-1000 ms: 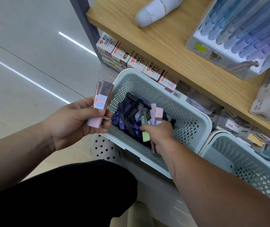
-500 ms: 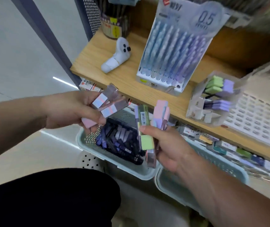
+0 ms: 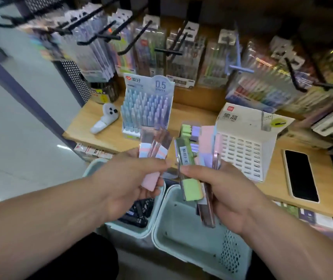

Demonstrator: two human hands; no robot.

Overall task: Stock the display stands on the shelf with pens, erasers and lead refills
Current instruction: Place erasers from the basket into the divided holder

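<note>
My left hand grips a few pink and blue clear-topped refill cases, fanned upward. A bunch of green, pink and lilac cases is held upright in my right hand. Both hands hover above two mint baskets: the left basket holds dark refill cases, the right basket looks bare inside. On the wooden shelf stand a blue-lilac 0.5 pen display stand, a small clear stand with green and lilac cases behind my right hand, and a white slotted refill stand.
A black phone lies on the shelf at right. A white ghost-shaped figure and a dark pen cup sit at the shelf's left end. Packs of pens hang on black hooks above. Boxed goods fill the lower shelf.
Both hands have risen from the basket with their cases and drawn closer together in front of the shelf. The view has tilted up, revealing the hanging packs and phone.
</note>
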